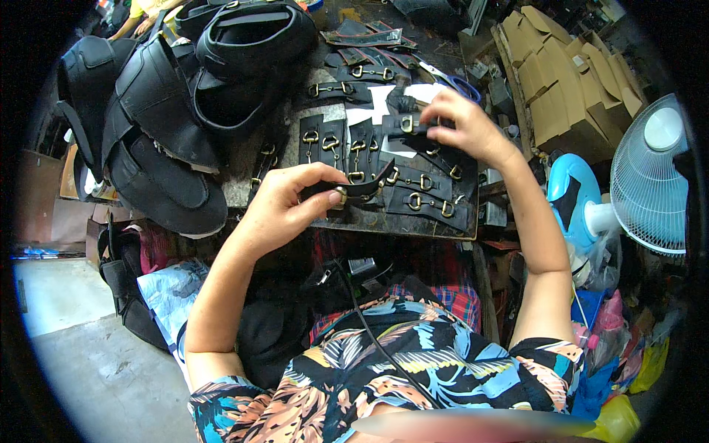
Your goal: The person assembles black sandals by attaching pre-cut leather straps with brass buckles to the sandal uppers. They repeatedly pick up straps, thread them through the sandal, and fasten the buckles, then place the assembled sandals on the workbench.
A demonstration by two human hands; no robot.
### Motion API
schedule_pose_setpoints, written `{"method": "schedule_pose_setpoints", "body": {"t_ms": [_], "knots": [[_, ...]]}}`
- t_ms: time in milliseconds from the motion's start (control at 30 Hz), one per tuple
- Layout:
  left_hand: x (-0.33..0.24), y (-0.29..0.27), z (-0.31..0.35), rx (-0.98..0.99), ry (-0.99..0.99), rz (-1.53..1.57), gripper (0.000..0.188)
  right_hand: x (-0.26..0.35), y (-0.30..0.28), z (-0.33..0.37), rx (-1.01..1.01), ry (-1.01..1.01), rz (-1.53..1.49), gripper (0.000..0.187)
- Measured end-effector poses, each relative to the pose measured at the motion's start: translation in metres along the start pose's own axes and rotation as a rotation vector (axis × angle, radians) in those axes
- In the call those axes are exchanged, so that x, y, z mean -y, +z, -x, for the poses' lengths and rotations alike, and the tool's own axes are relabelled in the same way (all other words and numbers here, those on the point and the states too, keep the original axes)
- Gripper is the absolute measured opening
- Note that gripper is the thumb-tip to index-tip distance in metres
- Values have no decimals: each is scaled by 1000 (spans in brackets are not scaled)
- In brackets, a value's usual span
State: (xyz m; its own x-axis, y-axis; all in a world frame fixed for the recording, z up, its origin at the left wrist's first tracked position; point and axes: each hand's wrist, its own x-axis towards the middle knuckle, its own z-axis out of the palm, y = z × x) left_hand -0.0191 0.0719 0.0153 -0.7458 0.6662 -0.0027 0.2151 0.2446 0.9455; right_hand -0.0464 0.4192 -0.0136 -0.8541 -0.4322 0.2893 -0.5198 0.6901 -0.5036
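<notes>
My left hand [284, 203] pinches a black strap [365, 190] between thumb and fingers. The strap curves out to the right, and a small gold metal fitting shows by the thumb. Farther right, my right hand [465, 122] is curled over the table, with the end of another black strap [395, 125] between its thumb and fingers. That strap carries a gold fitting; the fingertips are slightly blurred. Around both hands lie several black straps [432, 205] with gold horsebit fittings, some upright in a row, others crosswise. A dark-headed tool [397, 101] is just left of my right fingers.
Black shoe uppers [159, 96] are heaped at the table's left. Blue-handled scissors [454, 80] and white paper [371, 103] lie toward the back. Cardboard boxes [554, 88] and a blue-and-white fan [653, 173] stand on the right. Another person's hand [144, 26] shows at the far left.
</notes>
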Motion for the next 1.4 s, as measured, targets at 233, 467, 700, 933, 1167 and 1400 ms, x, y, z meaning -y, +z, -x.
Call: {"method": "schedule_pose_setpoints", "body": {"t_ms": [233, 467, 700, 933, 1167, 1400], "knots": [[-6, 6, -6, 21, 70, -60, 19, 26, 18, 8, -39, 99, 350, 61], [-7, 1, -4, 7, 97, -106, 20, 8, 6, -6, -197, 116, -5, 42], [-14, 3, -5, 21, 62, -88, 20, -111, -32, -79, -515, 417, 337, 41], [-9, -4, 7, -21, 116, -180, 18, -186, -9, -106, -285, 502, 339, 43], [-5, -3, 8, 5, 21, -124, 17, -75, 4, -123, -248, 25, 204, 32], [-8, 2, 4, 34, 102, -211, 19, -6, 49, -121, -27, -29, 258, 36]]}}
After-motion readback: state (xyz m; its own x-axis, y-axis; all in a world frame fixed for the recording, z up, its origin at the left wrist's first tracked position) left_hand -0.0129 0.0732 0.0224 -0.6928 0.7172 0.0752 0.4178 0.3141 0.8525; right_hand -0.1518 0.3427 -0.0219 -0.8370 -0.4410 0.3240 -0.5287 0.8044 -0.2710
